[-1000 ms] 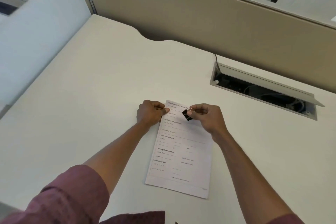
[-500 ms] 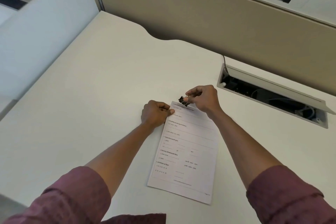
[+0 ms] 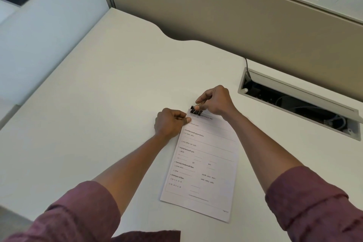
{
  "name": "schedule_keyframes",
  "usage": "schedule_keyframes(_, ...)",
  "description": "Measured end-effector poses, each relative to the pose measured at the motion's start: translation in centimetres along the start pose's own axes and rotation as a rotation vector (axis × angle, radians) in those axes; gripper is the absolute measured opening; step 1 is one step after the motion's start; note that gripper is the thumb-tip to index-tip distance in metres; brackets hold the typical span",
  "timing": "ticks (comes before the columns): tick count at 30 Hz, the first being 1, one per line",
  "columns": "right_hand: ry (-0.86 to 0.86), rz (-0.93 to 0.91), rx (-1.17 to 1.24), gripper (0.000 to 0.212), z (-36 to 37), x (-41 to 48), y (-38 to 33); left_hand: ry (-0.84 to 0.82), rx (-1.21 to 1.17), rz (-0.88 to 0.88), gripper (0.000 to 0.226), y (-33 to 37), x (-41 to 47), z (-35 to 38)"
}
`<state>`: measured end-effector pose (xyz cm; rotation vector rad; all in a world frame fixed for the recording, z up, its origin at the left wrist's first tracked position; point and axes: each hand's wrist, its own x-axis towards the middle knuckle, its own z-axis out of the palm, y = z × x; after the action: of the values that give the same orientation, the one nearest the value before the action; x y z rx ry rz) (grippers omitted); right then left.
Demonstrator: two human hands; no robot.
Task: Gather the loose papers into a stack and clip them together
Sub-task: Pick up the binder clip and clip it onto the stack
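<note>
A stack of printed papers (image 3: 204,165) lies flat on the white desk (image 3: 110,104), its short edge away from me. A black binder clip (image 3: 195,110) sits on the top edge of the stack near the left corner. My right hand (image 3: 215,102) pinches the clip's wire handles between thumb and fingers. My left hand (image 3: 170,123) grips the stack's upper left corner, thumb on top of the sheet. How many sheets are in the stack cannot be made out.
An open cable tray (image 3: 298,104) with wires is sunk into the desk at the right. A beige partition (image 3: 235,21) runs along the back, and a pale panel (image 3: 49,31) closes the left side.
My right hand carried the clip from above the page up to the top edge, and the clip now sits over that edge. My left hand kept hold of the corner.
</note>
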<state>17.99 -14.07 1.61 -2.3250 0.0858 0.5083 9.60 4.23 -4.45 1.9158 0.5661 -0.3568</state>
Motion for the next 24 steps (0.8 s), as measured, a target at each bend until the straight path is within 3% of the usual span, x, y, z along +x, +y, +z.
schedule_keyframes(24,-0.256,0.0,-0.019,0.025,-0.1,1.6,0.2,0.029,0.071,0.026,0.025,0.1,-0.3,0.1)
